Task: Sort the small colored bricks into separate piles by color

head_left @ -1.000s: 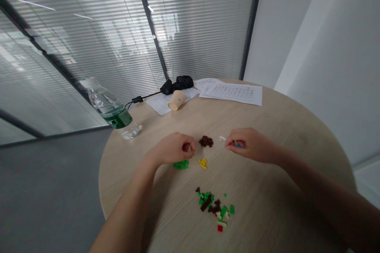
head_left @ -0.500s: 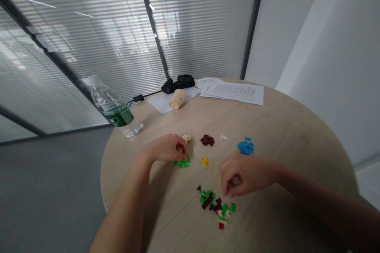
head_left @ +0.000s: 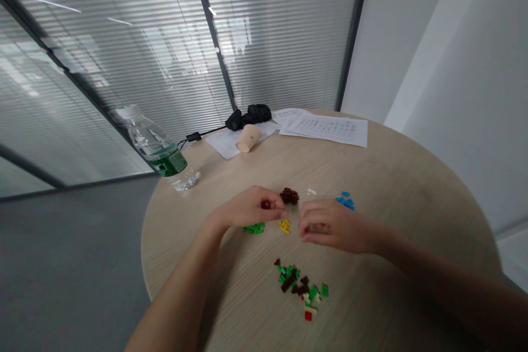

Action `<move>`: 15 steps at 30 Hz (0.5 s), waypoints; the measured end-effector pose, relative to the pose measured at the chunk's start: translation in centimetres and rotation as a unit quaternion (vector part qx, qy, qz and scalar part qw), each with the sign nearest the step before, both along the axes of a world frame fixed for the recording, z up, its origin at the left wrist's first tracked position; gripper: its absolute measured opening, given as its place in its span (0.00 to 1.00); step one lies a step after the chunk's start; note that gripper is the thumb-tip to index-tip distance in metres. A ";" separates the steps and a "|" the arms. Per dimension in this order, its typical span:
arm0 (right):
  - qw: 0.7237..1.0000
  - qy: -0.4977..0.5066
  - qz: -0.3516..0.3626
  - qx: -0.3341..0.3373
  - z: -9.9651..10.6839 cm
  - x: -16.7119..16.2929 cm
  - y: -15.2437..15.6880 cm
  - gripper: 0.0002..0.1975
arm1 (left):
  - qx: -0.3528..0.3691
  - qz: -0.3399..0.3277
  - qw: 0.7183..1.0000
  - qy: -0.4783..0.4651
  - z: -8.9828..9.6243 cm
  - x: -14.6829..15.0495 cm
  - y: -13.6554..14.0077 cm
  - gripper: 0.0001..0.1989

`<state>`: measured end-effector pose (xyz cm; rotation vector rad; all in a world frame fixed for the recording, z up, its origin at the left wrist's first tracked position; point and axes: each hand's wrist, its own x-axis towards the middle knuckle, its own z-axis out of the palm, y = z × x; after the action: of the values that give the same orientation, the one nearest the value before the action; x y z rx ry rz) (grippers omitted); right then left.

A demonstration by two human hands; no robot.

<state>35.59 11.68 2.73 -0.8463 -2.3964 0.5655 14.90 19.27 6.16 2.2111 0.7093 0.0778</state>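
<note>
My left hand (head_left: 251, 209) has its thumb and fingers pinched together over the gap between the dark brown brick pile (head_left: 289, 196) and the small yellow pile (head_left: 284, 226). Under its edge lies a green brick pile (head_left: 253, 229), partly covered. My right hand (head_left: 330, 225) is curled, thumb and fingertips together, just right of the yellow bricks. It partly hides the blue brick pile (head_left: 345, 202). Anything held in either hand is too small or hidden to make out. Closer to me lies a mixed heap (head_left: 290, 276) of green, brown, cream and red bricks.
A few white bricks (head_left: 312, 191) lie behind my right hand. A clear bottle with a green label (head_left: 170, 160) stands at the left edge. Toward the back are a paper cup (head_left: 248, 138) on its side, printed sheets (head_left: 325, 127) and a black bundle (head_left: 258, 114) with a cord.
My left hand has moved right, from the green pile toward the yellow and brown ones. My right hand has moved up and slightly left, away from the mixed heap, now partly covering the blue bricks.
</note>
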 end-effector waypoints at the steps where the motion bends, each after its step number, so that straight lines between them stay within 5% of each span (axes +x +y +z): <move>1: 0.998 0.026 -0.037 0.034 0.0 0.1 0.1 0.06 | -0.020 0.002 0.999 -0.030 -0.1 0.4 -0.3 0.11; 4: 0.985 0.076 -0.111 0.108 0.2 0.5 0.3 0.07 | -0.109 0.006 0.989 -0.101 -0.5 1.7 -0.9 0.12; 8: 0.976 0.126 -0.109 0.138 0.3 0.8 0.5 0.06 | -0.186 0.029 0.969 -0.160 -1.4 2.7 -1.2 0.12; 15: 0.974 0.183 -0.080 0.108 0.4 0.7 0.5 0.04 | -0.180 0.038 0.974 -0.135 -0.7 2.1 -1.1 0.12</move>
<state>36.34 12.19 3.09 -0.7567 -1.9905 0.3521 16.95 18.17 5.49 1.7849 0.6030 0.2623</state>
